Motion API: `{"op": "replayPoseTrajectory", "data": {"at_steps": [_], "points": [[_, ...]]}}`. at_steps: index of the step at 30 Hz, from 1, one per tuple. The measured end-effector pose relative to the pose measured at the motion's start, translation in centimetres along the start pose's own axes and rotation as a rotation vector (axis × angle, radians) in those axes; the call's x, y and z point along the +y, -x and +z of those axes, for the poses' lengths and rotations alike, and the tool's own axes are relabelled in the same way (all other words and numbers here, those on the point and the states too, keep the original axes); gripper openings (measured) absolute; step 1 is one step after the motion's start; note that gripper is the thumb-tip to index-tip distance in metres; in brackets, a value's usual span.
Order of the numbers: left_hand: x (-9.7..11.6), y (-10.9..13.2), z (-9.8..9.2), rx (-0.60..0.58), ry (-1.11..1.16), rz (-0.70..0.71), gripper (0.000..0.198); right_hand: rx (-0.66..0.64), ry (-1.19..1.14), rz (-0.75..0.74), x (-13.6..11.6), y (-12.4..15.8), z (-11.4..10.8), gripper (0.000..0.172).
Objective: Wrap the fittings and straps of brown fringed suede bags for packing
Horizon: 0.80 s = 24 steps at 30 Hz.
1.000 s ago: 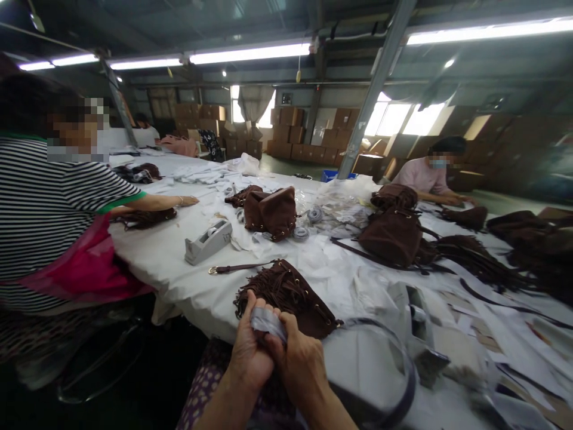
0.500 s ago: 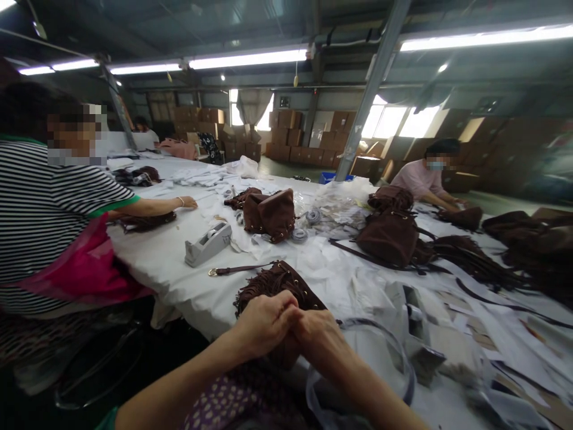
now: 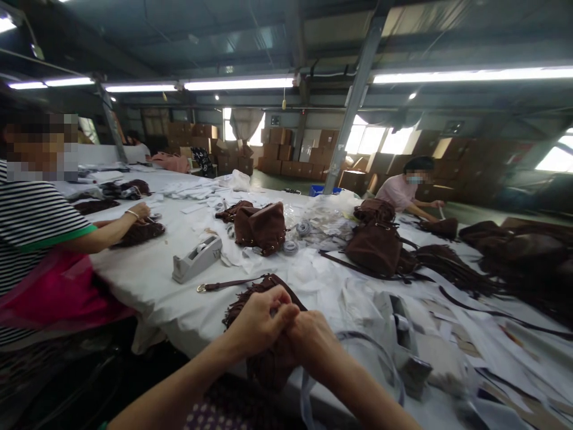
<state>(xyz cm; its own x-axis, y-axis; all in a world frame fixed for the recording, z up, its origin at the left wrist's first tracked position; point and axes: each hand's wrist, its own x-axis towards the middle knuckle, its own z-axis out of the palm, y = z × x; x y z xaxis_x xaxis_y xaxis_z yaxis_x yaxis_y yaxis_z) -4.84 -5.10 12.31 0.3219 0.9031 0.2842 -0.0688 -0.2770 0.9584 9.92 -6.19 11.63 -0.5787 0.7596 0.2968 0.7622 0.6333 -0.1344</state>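
ref. landmark: grey tape dispenser (image 3: 197, 258) on the white table cover (image 3: 147, 280).

fringed bag (image 3: 239, 304): brown suede, at the table's near edge, just in front of the dispenser and a bit to its r. lower part hangs over the edge, under the hands.

left hand (image 3: 259, 319): fingers curled tight on the bag's top edge, knuckles up.

right hand (image 3: 313, 341): also clenched on the bag, pressed against the l. hand. what sits betw. the fingertips is hidden, cannot tell.

strap (image 3: 224, 285) w/ metal buckle: flat on the cover, betw. dispenser and fringed bag, far end running into the fringe.

brown pouch bag (image 3: 261, 226): behind the dispenser, to its r., standing up.

co-worker's hand (image 3: 139, 210): left of the dispenser, further back, resting on a dark bag (image 3: 138, 232). sleeve is striped.

second dispenser (image 3: 403, 352): well to the r. of the landmark, near the table's front edge.
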Motion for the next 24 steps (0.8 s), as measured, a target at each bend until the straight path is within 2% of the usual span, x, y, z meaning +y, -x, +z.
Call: {"op": "replayPoseTrajectory", "data": {"at_steps": [1,3,5,6,7,9,12,14,16,18,21,23,24], "points": [[0.8,-0.5,0.0,0.057,0.013,0.032,0.033,0.031,-0.057,-0.01,0.0,-0.4,-0.7,0.007],[1.9,-1.4,0.4,0.257,0.221,0.042,0.035,0.126,-0.205,0.034,-0.3,-1.0,-1.6,0.016],[2.0,-2.2,1.0,0.459,0.524,-0.042,0.038,0.212,-0.338,0.101,-0.8,-1.3,-1.4,0.022],[1.7,-2.3,1.1,0.517,0.642,-0.099,0.04,0.237,-0.373,0.127,-0.9,-1.3,-0.9,0.023],[1.3,-2.4,1.2,0.53,0.704,-0.149,0.042,0.246,-0.371,0.15,-0.8,-1.2,-0.4,0.023],[0.4,-2.1,0.8,0.409,0.614,-0.179,0.046,0.204,-0.256,0.175,-0.4,-0.8,0.5,0.02],[0.5,-1.6,-0.2,0.09,0.102,-0.063,0.045,0.069,-0.011,0.11,0.5,-0.3,0.2,0.01],[1.6,-1.6,-0.5,-0.007,-0.126,0.03,0.037,0.057,-0.003,0.036,0.7,-0.4,-1.1,0.01],[2.9,-2.0,-0.2,0.055,-0.069,0.07,0.036,0.124,-0.136,0.021,0.3,-0.9,-2.4,0.012],[3.7,-2.5,0.5,0.231,0.185,0.043,0.038,0.207,-0.328,0.062,-0.3,-1.4,-3.1,0.016],[3.3,-2.9,1.2,0.507,0.494,-0.062,0.043,0.297,-0.489,0.136,-1.0,-1.7,-2.5,0.019],[2.5,-2.7,1.1,0.517,0.443,-0.056,0.047,0.293,-0.454,0.165,-0.7,-1.5,-1.6,0.017],[2.1,-2.5,0.9,0.455,0.338,-0.017,0.048,0.264,-0.405,0.168,-0.5,-1.3,-1.3,0.014]]}}
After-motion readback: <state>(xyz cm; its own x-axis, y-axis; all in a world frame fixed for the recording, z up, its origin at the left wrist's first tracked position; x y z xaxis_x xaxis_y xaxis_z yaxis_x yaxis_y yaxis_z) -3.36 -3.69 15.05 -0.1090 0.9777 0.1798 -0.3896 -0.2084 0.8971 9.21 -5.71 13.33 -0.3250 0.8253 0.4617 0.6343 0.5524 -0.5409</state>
